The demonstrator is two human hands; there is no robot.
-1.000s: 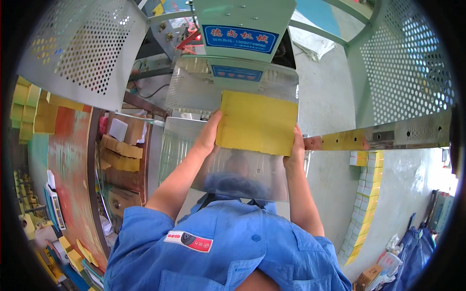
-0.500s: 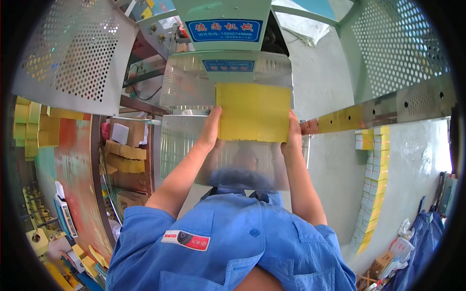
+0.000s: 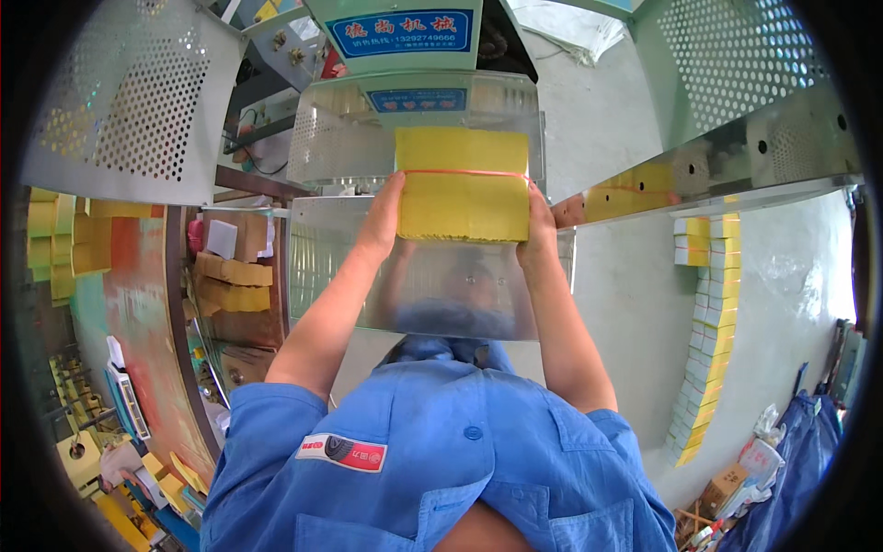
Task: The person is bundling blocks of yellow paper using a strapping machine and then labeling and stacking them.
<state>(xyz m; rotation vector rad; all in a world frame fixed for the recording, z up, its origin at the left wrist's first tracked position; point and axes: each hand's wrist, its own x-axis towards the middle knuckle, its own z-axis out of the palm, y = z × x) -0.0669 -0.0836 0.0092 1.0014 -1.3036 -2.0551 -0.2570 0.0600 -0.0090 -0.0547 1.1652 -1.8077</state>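
A block-like stack of yellow paper [image 3: 464,207] rests between my two hands over the shiny metal machine table [image 3: 322,276]. A thin red strap [image 3: 464,173] crosses its top from side to side. My left hand [image 3: 380,217] presses the stack's left side, and my right hand [image 3: 538,224] grips the right side. The fingers of both hands are partly hidden by the stack. Just beyond it stands the pale green machine body [image 3: 400,57] with a blue sign plate, its clear-looking cover reflecting the sign.
Perforated metal guards [image 3: 152,101] flank the machine, and a metal bar [image 3: 699,175] runs along the right. On the floor at right lies a long row of strapped yellow-and-white bundles [image 3: 706,359]. A reddish worn board [image 3: 147,313] and brown paper stacks [image 3: 235,281] are at left.
A red strap now runs around the yellow stack, where none showed before. My hands still hold it, and the whole view has shifted slightly.
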